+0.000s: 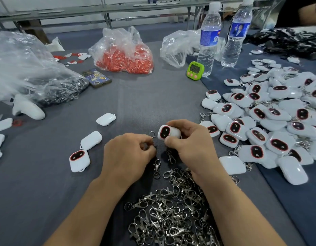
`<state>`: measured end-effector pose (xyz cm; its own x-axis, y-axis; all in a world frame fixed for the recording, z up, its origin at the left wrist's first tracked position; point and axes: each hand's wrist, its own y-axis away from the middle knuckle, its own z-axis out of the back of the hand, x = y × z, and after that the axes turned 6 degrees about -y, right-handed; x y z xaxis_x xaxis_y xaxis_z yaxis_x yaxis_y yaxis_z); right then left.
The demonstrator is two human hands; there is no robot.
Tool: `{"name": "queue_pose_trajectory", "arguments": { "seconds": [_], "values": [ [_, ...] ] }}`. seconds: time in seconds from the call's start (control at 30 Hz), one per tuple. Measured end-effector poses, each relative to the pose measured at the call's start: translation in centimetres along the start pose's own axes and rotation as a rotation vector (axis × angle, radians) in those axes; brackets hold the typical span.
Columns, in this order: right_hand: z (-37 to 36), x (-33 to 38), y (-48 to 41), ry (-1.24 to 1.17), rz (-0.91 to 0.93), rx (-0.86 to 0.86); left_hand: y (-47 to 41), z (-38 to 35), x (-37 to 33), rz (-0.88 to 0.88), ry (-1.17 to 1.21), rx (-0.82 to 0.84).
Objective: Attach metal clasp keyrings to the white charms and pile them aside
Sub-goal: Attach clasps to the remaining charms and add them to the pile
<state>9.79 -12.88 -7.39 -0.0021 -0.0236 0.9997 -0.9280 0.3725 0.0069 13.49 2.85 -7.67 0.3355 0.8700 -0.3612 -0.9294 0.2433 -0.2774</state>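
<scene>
At the near edge of the bench (136, 96), between the forearms, lies a heap of clasps (171, 215), kept close so either hand can draw from it. Its lower part is cut off by the frame. Just beyond, the left hand (128, 155) pinches one clasp (152, 134) in curled fingers, its hook standing up clear of the knuckles. The right hand (187, 139) grips a charm (167, 132), thumb under it and fingers over the top, dark face turned toward the left hand. The two are held close together, probably so the clasp can be hooked to the charm's loop. That loop and the clasp's ring are hidden behind the fingers, so whether they are joined cannot be told. To the left lie a few loose charms (91, 140), seemingly waiting for clasps. To the right spreads the pile (270, 121) of done charms, clasps showing among them, within easy reach of the right hand; it runs off the frame. Farther back stand a green timer (195, 70), two bottles (209, 38) and a bag of red pieces (124, 54); what those pieces are is hard to make out.
</scene>
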Motion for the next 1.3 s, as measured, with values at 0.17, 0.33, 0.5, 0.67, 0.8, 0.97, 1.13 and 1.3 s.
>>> {"name": "queue_pose_trajectory", "arguments": {
  "seconds": [0.17,0.33,0.5,0.67,0.8,0.97,1.13,1.3],
  "values": [
    [-0.1,-0.2,0.2,0.231,0.051,0.037,0.1,0.3,0.0,-0.009,0.037,-0.022],
    [-0.3,-0.3,0.3,0.293,0.095,0.047,0.1,0.6,0.0,-0.015,0.121,-0.031],
    [-0.2,0.1,0.3,0.208,0.102,0.015,0.1,0.5,0.1,-0.021,0.063,0.028],
    [0.5,0.6,0.0,0.322,0.06,0.189,-0.2,0.3,0.3,0.001,0.113,0.089],
    [0.6,0.7,0.1,0.341,0.056,0.214,0.0,0.3,0.4,-0.026,0.108,0.046],
    [0.3,0.6,0.0,0.107,-0.029,0.088,0.0,0.2,0.4,0.032,0.137,-0.012],
    [0.2,0.6,0.0,0.125,0.021,0.091,-0.1,0.2,0.3,0.037,0.145,0.016],
    [0.3,0.4,0.1,0.212,0.141,0.105,-0.1,0.1,0.5,0.028,0.151,0.024]
  ]
}}
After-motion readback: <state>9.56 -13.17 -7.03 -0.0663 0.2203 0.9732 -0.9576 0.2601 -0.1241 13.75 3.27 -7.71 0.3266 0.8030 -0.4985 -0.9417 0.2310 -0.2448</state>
